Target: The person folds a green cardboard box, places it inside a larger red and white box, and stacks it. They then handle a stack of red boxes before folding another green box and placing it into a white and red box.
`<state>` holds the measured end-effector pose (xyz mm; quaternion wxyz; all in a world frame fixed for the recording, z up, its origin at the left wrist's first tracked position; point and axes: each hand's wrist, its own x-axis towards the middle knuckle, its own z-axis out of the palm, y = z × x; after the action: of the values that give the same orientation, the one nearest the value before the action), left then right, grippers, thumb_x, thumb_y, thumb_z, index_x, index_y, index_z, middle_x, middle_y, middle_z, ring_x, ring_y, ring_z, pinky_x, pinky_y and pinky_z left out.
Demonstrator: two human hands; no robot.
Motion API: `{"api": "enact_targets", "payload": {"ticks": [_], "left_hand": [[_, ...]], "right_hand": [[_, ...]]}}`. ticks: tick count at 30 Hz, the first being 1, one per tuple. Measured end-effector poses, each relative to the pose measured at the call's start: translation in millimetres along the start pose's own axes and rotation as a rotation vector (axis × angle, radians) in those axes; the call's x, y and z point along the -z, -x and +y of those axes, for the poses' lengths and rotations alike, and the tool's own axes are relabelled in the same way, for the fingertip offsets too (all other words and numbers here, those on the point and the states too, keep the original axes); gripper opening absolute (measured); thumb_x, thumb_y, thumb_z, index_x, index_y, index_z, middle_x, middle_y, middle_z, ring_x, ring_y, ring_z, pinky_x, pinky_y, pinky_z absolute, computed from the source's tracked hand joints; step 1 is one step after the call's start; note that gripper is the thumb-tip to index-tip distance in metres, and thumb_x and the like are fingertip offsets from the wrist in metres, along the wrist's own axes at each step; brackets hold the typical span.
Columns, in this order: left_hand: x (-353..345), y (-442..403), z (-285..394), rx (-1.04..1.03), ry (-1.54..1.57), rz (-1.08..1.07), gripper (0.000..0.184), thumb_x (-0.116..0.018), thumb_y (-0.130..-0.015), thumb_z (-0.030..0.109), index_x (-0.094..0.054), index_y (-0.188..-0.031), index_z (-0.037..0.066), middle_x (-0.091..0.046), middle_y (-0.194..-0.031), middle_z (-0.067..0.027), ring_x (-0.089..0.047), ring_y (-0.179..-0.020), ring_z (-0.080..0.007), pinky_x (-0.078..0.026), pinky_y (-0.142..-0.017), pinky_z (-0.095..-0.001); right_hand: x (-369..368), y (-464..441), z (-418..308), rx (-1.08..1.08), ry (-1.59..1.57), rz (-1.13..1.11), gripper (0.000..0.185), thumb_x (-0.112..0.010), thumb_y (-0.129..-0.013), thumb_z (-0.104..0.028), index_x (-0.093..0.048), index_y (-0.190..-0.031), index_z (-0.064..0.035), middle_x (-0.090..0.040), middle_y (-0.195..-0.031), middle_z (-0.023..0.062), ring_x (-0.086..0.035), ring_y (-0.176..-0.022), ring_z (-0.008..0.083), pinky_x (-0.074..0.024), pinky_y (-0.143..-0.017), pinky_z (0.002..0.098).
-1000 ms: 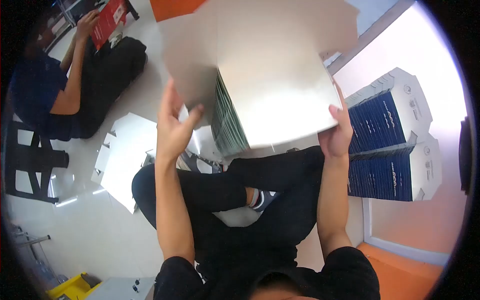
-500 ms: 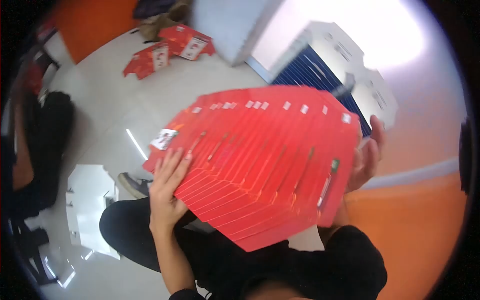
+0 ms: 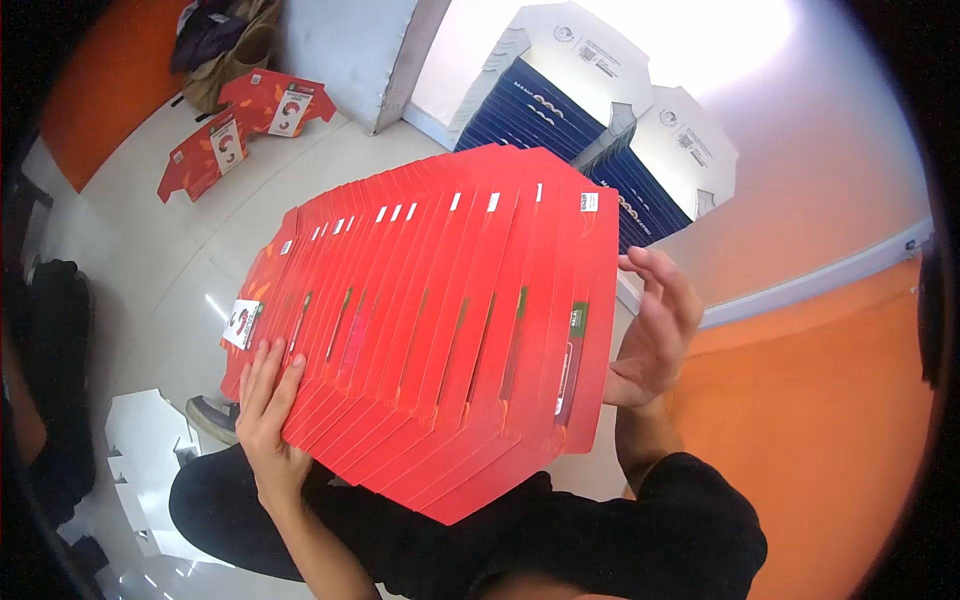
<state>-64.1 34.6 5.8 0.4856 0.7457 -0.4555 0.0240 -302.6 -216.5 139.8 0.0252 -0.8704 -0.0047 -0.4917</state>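
Note:
A thick, fanned stack of red printed cardboard sheets (image 3: 430, 310) is held over my lap, its layers overlapping in steps. My left hand (image 3: 268, 410) grips the lower left edge of the stack, fingers lying on the red face and thumb hidden. At the right edge my right hand (image 3: 655, 325) has its fingers raised and apart, the palm turned toward the stack and its base close against or touching the edge. Past the stack, two piles of blue and white cardboard sheets (image 3: 540, 115) lean side by side against the pale panel.
Red cardboard pieces (image 3: 285, 105) lie on the floor at the upper left, near a bundle of cloth (image 3: 235, 60). White cardboard (image 3: 150, 465) lies at the lower left. Another person's dark-clothed leg (image 3: 60, 370) shows at the left edge. An orange panel (image 3: 800, 420) stands at right.
The sheets have turned from their pale side to the red side and are fanned out, shifted left since the last frame. My right hand's fingers have opened away from the edge. The view has swung right.

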Motion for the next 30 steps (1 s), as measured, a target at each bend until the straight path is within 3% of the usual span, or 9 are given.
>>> {"api": "enact_targets", "payload": {"ticks": [4, 5, 6, 7, 10, 15, 17, 19, 30], "left_hand": [[1, -1, 0, 0.007, -0.021, 0.003, 0.048, -0.075, -0.08, 0.019, -0.071, -0.127, 0.009, -0.063, -0.138, -0.018, -0.054, -0.134, -0.0402, -0.036, -0.114, -0.0539], [0, -1, -1, 0.005, -0.023, 0.0, 0.048, -0.075, -0.08, 0.02, -0.071, -0.127, 0.009, -0.062, -0.138, -0.0178, -0.054, -0.134, -0.04, -0.036, -0.114, -0.0544], [0, 0, -1, 0.006, -0.02, 0.004, 0.048, -0.075, -0.08, 0.02, -0.071, -0.127, 0.009, -0.062, -0.138, -0.0178, -0.054, -0.134, -0.04, -0.036, -0.114, -0.0544], [0, 0, -2, 0.014, -0.023, -0.003, 0.048, -0.075, -0.08, 0.02, -0.071, -0.127, 0.009, -0.062, -0.138, -0.0177, -0.054, -0.134, -0.04, -0.036, -0.114, -0.0546], [0, 0, -1, 0.027, -0.024, -0.017, 0.048, -0.075, -0.08, 0.021, -0.071, -0.127, 0.01, -0.062, -0.139, -0.0174, -0.054, -0.134, -0.0399, -0.035, -0.115, -0.0551], [3, -1, -1, -0.006, -0.072, -0.04, 0.051, -0.073, -0.082, 0.019, -0.067, -0.13, 0.004, -0.061, -0.139, -0.0204, -0.054, -0.135, -0.0384, -0.036, -0.115, -0.0484], [1, -1, 0, 0.034, -0.037, -0.022, 0.047, -0.076, -0.08, 0.022, -0.072, -0.126, 0.011, -0.063, -0.138, -0.0164, -0.054, -0.135, -0.0386, -0.035, -0.115, -0.0563], [0, 0, 0, 0.036, -0.037, -0.014, 0.047, -0.076, -0.08, 0.023, -0.072, -0.126, 0.011, -0.063, -0.138, -0.0163, -0.054, -0.135, -0.0383, -0.035, -0.115, -0.0565], [2, 0, 1, 0.048, -0.039, -0.016, 0.049, -0.077, -0.079, 0.025, -0.072, -0.126, 0.014, -0.063, -0.138, -0.0161, -0.054, -0.135, -0.0386, -0.033, -0.115, -0.0573]], "right_hand": [[6, -10, 2, 0.055, 0.053, -0.132, 0.04, -0.077, -0.083, -0.026, -0.066, -0.117, -0.0074, -0.057, -0.13, 0.0221, -0.057, -0.117, 0.0399, -0.0484, -0.091, 0.0481], [6, -9, 2, 0.062, 0.007, -0.085, 0.036, -0.07, -0.089, -0.034, -0.067, -0.109, -0.0057, -0.061, -0.122, 0.0209, -0.059, -0.11, 0.0378, -0.0482, -0.088, 0.0466], [7, -9, 3, 0.07, -0.037, -0.041, 0.04, -0.064, -0.095, -0.043, -0.068, -0.102, -0.004, -0.064, -0.114, 0.0196, -0.061, -0.103, 0.0356, -0.0479, -0.084, 0.0451], [7, -11, 3, 0.073, -0.036, -0.044, 0.04, -0.064, -0.095, -0.043, -0.068, -0.102, -0.004, -0.064, -0.114, 0.0196, -0.061, -0.103, 0.0356, -0.0479, -0.084, 0.0451], [9, -20, 0, -0.011, -0.149, -0.193, 0.063, -0.044, -0.102, -0.058, -0.066, -0.091, 0.0006, -0.067, -0.086, 0.0119, -0.062, -0.076, 0.0292, -0.0443, -0.07, 0.0423], [5, -29, 2, -0.042, -0.194, -0.245, 0.067, -0.044, -0.101, -0.06, -0.07, -0.101, 0.0023, -0.066, -0.087, 0.0111, -0.061, -0.076, 0.0275, -0.0451, -0.069, 0.0402], [6, -33, 7, -0.006, -0.194, -0.311, 0.069, -0.044, -0.101, -0.061, -0.071, -0.105, 0.0028, -0.065, -0.086, 0.0106, -0.06, -0.076, 0.0269, -0.0454, -0.07, 0.0393], [7, -33, 13, 0.084, -0.192, -0.324, 0.072, -0.045, -0.1, -0.063, -0.071, -0.113, 0.0027, -0.064, -0.086, 0.0099, -0.06, -0.076, 0.0268, -0.0464, -0.072, 0.0383], [-2, -41, 6, -0.059, -0.227, -0.355, 0.068, -0.047, -0.1, -0.06, -0.072, -0.11, 0.0023, -0.063, -0.081, 0.0106, -0.061, -0.078, 0.0282, -0.0473, -0.07, 0.0388]]}}
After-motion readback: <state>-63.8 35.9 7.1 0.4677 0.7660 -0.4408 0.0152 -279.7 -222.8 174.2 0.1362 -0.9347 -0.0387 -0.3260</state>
